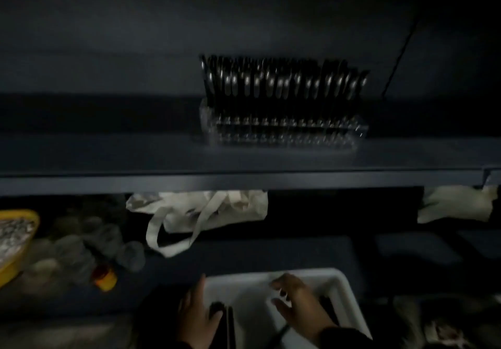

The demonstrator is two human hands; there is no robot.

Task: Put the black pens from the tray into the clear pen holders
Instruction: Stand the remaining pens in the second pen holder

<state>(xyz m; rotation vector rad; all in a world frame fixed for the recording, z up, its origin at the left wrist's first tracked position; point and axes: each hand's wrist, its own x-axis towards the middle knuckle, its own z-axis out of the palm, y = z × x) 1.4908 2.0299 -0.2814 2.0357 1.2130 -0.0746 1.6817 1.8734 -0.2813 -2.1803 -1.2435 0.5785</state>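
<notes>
Slim black pens stood packed upright in clear plastic pen holder on dark blue shelf. Few more black pens lay in white plastic tray below (blurred, count unclear). Left hand gripped tray's left rim, thumb curled over the edge. Right hand hovered inside tray, fingers spread, holding nothing. Cream cloth tote bag lay behind tray; yellow bowl far left.

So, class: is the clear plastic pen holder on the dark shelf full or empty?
Nearly full. The clear plastic pen holder on the dark shelf has black pens standing upright across its whole width; blur hides any free slots.
</notes>
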